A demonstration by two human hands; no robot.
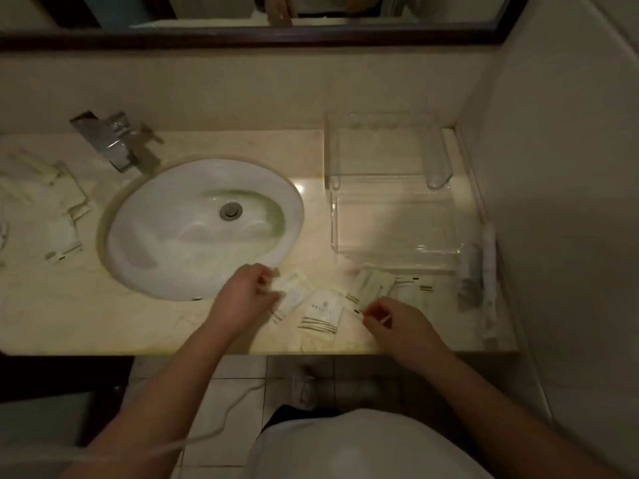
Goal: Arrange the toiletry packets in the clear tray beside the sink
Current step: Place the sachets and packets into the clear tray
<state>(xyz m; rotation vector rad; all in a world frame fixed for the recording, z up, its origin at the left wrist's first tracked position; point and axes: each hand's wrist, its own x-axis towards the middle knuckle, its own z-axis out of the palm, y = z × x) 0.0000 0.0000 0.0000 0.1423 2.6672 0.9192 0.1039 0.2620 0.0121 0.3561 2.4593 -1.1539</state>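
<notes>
A clear acrylic tray (394, 250) stands on the marble counter right of the sink (204, 226), with nothing visible inside it. Several white toiletry packets with striped ends lie on the counter in front of it. My left hand (245, 299) pinches one white packet (294, 293) by its left edge near the sink rim. A second packet (321, 314) with a small logo lies flat between my hands. My right hand (397, 323) pinches the near corner of a long narrow packet (366, 286). More packets (415, 288) lie just beyond it.
A chrome faucet (110, 140) stands behind the sink. Another pile of white packets (52, 209) lies on the counter at far left. A wrapped item (479, 278) lies along the right wall. The counter's front edge runs just under my wrists.
</notes>
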